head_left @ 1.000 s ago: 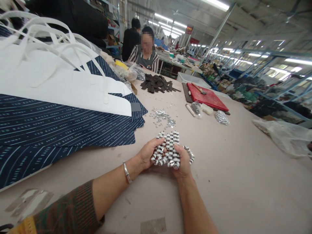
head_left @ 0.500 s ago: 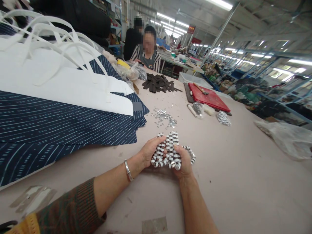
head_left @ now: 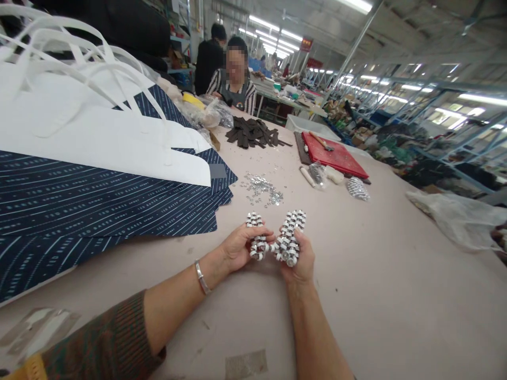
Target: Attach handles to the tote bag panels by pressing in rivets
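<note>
My left hand (head_left: 240, 245) is closed round a short bundle of stacked metal snap buttons (head_left: 254, 219) with white spacers between them, which look like striped columns. A wider bundle of the same snap buttons (head_left: 293, 221) is gripped in my right hand (head_left: 301, 258), thumb along its right side. A few snaps bridge the gap low down between the two bundles. Round silvery ends face me at the bottom of the right bundle. Both hands are just above the table (head_left: 380, 274). Beyond them lies a scatter of small silver metal pieces (head_left: 263, 189).
Navy printed panels (head_left: 119, 206) with white sheets (head_left: 130, 142) and handles are piled left. Dark strips (head_left: 253, 133) lie farther back. A hammer (head_left: 320, 141) rests on a red board (head_left: 336, 158), near another striped bundle (head_left: 357, 189). Plastic film (head_left: 455, 216) lies right. A co-worker (head_left: 236, 79) sits opposite.
The two bundles have spread apart at the top, and the right one tilts outward. The striped loop that stuck out right of my right hand no longer shows. The view has shifted slightly.
</note>
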Tool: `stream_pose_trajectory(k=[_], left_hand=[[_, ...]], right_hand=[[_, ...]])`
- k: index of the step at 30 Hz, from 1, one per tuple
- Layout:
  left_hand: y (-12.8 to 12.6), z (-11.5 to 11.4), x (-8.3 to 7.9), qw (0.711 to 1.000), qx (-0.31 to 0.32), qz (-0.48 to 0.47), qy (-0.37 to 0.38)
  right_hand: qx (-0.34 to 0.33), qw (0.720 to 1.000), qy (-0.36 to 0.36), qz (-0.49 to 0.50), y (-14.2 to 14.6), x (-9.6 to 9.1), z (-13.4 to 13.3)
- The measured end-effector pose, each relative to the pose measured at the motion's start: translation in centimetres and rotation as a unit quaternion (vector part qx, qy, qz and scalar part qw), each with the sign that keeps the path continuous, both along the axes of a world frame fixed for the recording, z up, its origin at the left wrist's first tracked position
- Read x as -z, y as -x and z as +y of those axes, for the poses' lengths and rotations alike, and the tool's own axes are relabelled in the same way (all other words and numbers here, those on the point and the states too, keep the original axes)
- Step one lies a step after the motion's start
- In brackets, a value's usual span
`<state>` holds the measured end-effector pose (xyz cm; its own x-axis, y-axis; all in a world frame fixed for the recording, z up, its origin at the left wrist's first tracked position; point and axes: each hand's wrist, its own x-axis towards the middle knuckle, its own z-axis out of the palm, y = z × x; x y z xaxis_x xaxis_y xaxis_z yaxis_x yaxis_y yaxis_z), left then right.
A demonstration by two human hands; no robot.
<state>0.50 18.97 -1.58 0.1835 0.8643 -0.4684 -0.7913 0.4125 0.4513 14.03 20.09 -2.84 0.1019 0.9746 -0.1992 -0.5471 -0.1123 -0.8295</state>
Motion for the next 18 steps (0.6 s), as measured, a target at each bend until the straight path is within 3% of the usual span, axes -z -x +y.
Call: stream_pose_trajectory(k=[8, 18], left_hand=[[0.1, -0.9, -0.3, 0.998, 0.037, 0.015, -0.046], [-0.9, -0.8, 0.5, 0.996, -0.019, 0.074, -0.056]], right_hand=[[0.111, 0.994, -0.024, 0.000, -0.9, -0.1, 0.7], [0.113, 0.992, -0.047, -0.017, 0.1, -0.7, 0.1]])
